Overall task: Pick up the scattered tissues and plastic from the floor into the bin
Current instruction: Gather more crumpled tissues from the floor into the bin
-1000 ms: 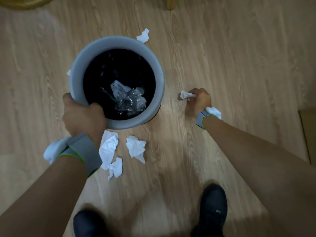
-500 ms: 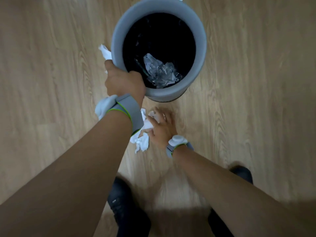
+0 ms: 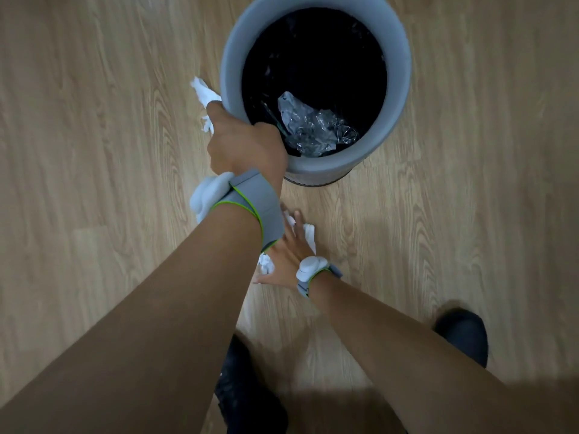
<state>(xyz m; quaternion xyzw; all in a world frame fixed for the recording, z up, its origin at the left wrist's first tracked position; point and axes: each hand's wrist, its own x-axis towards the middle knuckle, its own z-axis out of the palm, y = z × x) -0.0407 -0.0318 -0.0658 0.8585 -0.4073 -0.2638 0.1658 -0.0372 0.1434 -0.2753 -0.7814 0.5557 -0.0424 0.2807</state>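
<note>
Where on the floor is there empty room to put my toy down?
The wood floor left of the bin is bare, past the one tissue by its wall. The floor on the bin's right is bare too. It is crowded just below the bin, where the left hand grips the rim and the right hand spreads over crumpled tissues.
</note>
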